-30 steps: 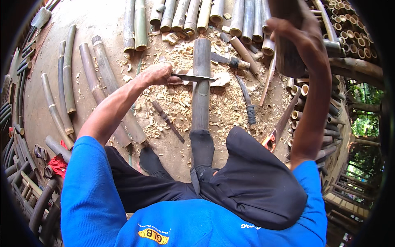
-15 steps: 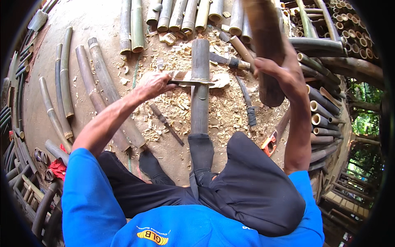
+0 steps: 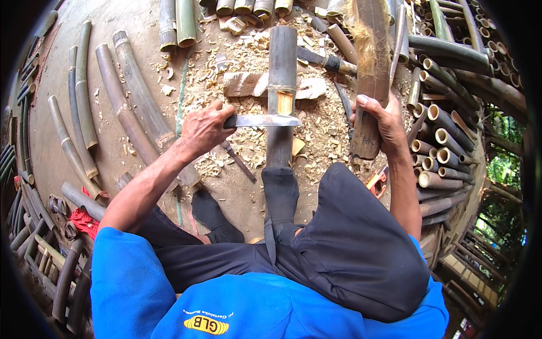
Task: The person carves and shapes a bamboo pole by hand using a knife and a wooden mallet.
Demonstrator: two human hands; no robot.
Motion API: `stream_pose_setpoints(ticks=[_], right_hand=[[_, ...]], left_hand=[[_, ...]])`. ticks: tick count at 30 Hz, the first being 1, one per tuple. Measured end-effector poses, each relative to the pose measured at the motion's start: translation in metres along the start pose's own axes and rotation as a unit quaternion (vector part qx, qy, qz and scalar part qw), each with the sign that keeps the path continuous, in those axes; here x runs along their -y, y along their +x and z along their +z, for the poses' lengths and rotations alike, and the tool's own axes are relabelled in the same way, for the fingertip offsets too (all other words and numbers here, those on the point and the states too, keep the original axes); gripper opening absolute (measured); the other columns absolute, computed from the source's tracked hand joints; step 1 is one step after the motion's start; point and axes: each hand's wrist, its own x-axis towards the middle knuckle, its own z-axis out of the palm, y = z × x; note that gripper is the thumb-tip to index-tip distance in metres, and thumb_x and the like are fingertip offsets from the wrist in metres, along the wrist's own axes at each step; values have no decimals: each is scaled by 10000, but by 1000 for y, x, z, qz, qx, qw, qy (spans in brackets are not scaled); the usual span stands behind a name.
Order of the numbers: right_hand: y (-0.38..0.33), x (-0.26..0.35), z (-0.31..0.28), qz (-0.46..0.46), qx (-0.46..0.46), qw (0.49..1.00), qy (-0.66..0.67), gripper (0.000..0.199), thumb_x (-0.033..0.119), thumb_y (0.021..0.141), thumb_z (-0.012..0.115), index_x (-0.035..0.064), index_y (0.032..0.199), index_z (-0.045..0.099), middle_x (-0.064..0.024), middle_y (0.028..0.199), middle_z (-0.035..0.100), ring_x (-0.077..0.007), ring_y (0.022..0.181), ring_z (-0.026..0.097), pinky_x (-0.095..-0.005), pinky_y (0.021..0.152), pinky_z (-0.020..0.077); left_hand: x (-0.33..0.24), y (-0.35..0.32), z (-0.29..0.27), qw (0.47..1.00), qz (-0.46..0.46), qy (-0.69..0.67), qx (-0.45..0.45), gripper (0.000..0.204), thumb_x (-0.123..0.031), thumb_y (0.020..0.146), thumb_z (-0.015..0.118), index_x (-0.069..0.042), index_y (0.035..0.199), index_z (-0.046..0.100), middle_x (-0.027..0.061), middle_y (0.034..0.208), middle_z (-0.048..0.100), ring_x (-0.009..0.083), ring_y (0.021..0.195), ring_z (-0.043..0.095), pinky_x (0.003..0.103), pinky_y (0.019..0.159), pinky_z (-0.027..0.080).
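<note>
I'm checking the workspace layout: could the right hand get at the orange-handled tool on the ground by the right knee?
Probably not yet: the right hand is wrapped round a wooden club. The orange-handled tool lies just below it, uncovered.

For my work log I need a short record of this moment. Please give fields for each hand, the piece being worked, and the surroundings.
Left hand: left hand grips the handle of a knife
Knife: blade lies flat across the dark bamboo pole
Right hand: right hand holds a wooden club upright, beside the pole
Pole: lies lengthwise in front of the person, with a pale cut patch at the blade
Ground: wood chips all around
Surroundings: bamboo stems on the left, stacked bamboo tubes on the right
</note>
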Motion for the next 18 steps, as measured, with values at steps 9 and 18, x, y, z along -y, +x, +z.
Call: stream_pose_setpoints(ticks=[9,18], right_hand=[[11,-4,12,-54,69,989,-122,747,378,791,893,-8,1338,561,-89,1137,670,-163,1018,644,-333,916,525],[9,2,20,-169,176,861,-446,732,418,792,838,42,1329,512,-252,1107,675,-370,985,713,-461,875,566]], left_hand=[[2,9,-5,999,10,-12,32,322,-364,878,767,-87,968,631,131,896,689,336,864,717,464,714,563],[0,11,-6,999,6,1,38,200,-269,891,724,-87,909,643,111,876,717,318,829,720,454,704,564]])
